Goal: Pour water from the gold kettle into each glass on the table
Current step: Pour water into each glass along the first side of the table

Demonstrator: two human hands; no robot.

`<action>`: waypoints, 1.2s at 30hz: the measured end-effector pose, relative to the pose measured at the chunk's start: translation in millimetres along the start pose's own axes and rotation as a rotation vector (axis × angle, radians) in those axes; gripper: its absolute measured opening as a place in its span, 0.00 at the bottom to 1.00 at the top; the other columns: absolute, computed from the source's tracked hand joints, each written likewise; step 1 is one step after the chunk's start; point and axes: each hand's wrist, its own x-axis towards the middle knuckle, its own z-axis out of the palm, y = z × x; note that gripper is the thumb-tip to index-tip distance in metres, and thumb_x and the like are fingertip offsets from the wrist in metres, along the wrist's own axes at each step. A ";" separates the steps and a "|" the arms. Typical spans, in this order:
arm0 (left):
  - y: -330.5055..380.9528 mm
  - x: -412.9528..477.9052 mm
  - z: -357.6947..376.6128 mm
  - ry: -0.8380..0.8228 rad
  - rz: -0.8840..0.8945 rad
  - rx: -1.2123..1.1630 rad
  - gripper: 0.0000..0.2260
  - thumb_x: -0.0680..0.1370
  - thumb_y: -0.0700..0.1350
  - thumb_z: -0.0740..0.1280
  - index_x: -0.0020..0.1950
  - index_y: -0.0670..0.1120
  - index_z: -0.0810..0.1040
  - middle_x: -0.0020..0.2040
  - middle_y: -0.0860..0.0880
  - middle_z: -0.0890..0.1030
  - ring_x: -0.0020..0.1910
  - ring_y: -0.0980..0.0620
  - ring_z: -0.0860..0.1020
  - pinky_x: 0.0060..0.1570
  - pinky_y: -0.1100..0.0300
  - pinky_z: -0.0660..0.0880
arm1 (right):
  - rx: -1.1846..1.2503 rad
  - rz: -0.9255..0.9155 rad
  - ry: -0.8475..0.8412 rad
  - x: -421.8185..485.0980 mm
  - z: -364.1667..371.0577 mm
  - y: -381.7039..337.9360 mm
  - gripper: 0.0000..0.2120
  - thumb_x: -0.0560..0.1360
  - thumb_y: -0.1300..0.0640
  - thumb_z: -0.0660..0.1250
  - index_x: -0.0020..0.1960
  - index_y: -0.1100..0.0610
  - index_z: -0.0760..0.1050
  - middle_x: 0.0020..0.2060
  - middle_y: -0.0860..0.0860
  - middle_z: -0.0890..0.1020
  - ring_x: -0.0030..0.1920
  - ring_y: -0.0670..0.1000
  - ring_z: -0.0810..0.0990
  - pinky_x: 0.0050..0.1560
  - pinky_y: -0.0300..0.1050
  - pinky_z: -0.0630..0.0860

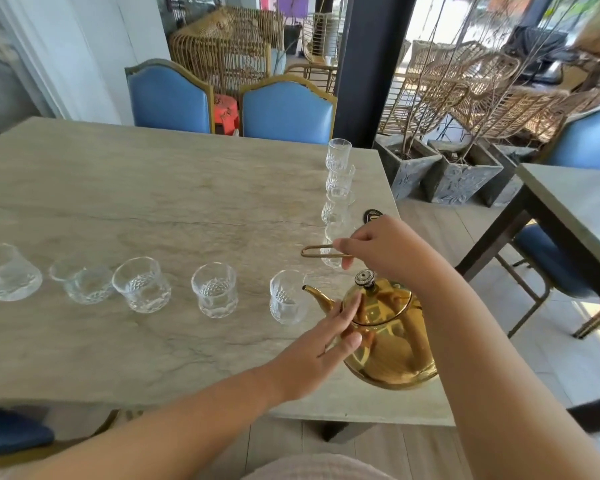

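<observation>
A gold kettle (392, 337) stands near the table's front right corner, spout pointing left toward the nearest glass (287, 296). My right hand (378, 249) is shut on the kettle's thin wire handle (312, 251), raised above the lid knob. My left hand (329, 337) rests with spread fingers against the kettle's left side, below the spout. Several short clear glasses stand in a row to the left, such as one glass (214, 289) and another (142, 284). A second row of glasses (339, 174) runs away along the right edge, partly hidden by my right hand.
The stone table (153, 188) is wide. Two blue chairs (286, 110) stand at its far side. A small dark coaster (373, 215) lies by the right edge. Grey planters (459, 174) and another table (575, 209) stand to the right.
</observation>
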 end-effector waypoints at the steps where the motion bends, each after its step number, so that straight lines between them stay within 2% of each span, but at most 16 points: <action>1: 0.5 1.2 -0.2 0.005 -0.002 -0.005 0.25 0.81 0.57 0.52 0.75 0.66 0.43 0.73 0.70 0.44 0.74 0.68 0.40 0.73 0.63 0.43 | -0.006 -0.003 -0.010 1.7 -1.0 -0.7 0.17 0.76 0.48 0.65 0.35 0.57 0.82 0.11 0.45 0.64 0.13 0.44 0.60 0.23 0.38 0.61; 5: 0.6 5.9 -0.1 0.039 -0.006 -0.029 0.25 0.81 0.58 0.52 0.74 0.67 0.44 0.75 0.69 0.46 0.74 0.68 0.42 0.75 0.59 0.44 | -0.034 -0.021 -0.034 8.0 -3.7 -4.2 0.17 0.76 0.48 0.65 0.35 0.56 0.83 0.15 0.45 0.64 0.14 0.44 0.58 0.23 0.38 0.61; 9: -0.2 8.3 -0.8 0.041 -0.011 -0.045 0.25 0.80 0.59 0.51 0.74 0.68 0.43 0.74 0.69 0.45 0.74 0.68 0.42 0.74 0.60 0.43 | -0.052 -0.016 -0.052 12.7 -4.1 -7.4 0.17 0.76 0.48 0.64 0.36 0.56 0.83 0.18 0.47 0.66 0.16 0.45 0.60 0.24 0.37 0.62; 14: 0.8 10.3 -2.9 0.044 -0.009 -0.057 0.25 0.80 0.59 0.51 0.74 0.67 0.42 0.73 0.71 0.44 0.74 0.69 0.41 0.72 0.64 0.43 | -0.070 -0.010 -0.067 17.0 -4.6 -10.6 0.16 0.76 0.48 0.64 0.35 0.56 0.83 0.18 0.47 0.66 0.16 0.45 0.60 0.24 0.38 0.63; 18: -0.5 12.0 -4.3 0.051 -0.007 -0.055 0.25 0.80 0.59 0.51 0.74 0.67 0.42 0.75 0.68 0.45 0.74 0.68 0.41 0.71 0.64 0.43 | -0.076 -0.010 -0.077 19.8 -4.7 -13.9 0.16 0.76 0.48 0.65 0.36 0.57 0.83 0.17 0.46 0.65 0.14 0.43 0.58 0.24 0.38 0.62; 25: 0.1 13.6 -6.3 0.054 -0.008 -0.048 0.25 0.81 0.57 0.50 0.74 0.66 0.41 0.73 0.71 0.44 0.74 0.67 0.41 0.72 0.64 0.43 | -0.090 -0.021 -0.081 23.0 -4.8 -15.8 0.16 0.76 0.48 0.64 0.35 0.56 0.83 0.17 0.47 0.65 0.13 0.44 0.58 0.24 0.38 0.62; 36: -0.9 11.5 -8.3 0.039 -0.008 -0.053 0.25 0.81 0.58 0.50 0.74 0.67 0.41 0.73 0.69 0.45 0.75 0.65 0.43 0.73 0.61 0.44 | -0.095 -0.025 -0.098 24.1 -2.1 -16.4 0.16 0.76 0.48 0.64 0.37 0.56 0.83 0.18 0.48 0.65 0.13 0.43 0.58 0.24 0.38 0.61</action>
